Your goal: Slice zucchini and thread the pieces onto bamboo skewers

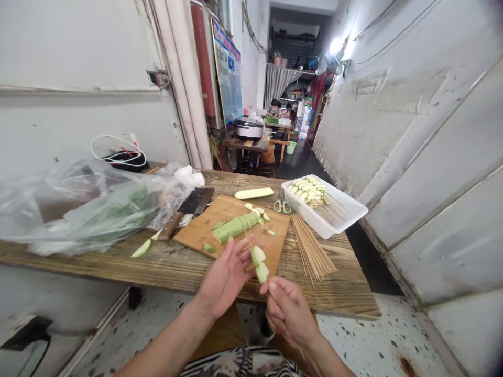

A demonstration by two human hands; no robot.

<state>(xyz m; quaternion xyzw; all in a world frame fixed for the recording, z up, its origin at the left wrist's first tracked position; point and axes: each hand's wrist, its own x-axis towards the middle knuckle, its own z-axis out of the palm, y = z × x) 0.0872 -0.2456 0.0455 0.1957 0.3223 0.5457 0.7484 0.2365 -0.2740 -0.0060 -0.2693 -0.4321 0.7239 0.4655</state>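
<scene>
My right hand [286, 309] is closed on a thin wooden skewer, near the table's front edge. Pale green vegetable slices [259, 263] are threaded on that skewer. My left hand [228, 275] is palm up with its fingers spread, just left of the slices; whether it touches the skewer is hard to tell. Beyond both hands, a wooden cutting board [196, 229] bears a row of cut green vegetable [236, 228] and several loose small slices [257, 210]. Bare skewers [312, 251] lie in a fanned bundle to the right of the board.
A white tray [353, 212] with filled skewers stands at the right. Behind the board lie a peeled vegetable piece [253, 193] and scissors [282, 206]. A cleaver [196, 200] and plastic bags [90, 204] are at the left. A person [274, 109] sits far back.
</scene>
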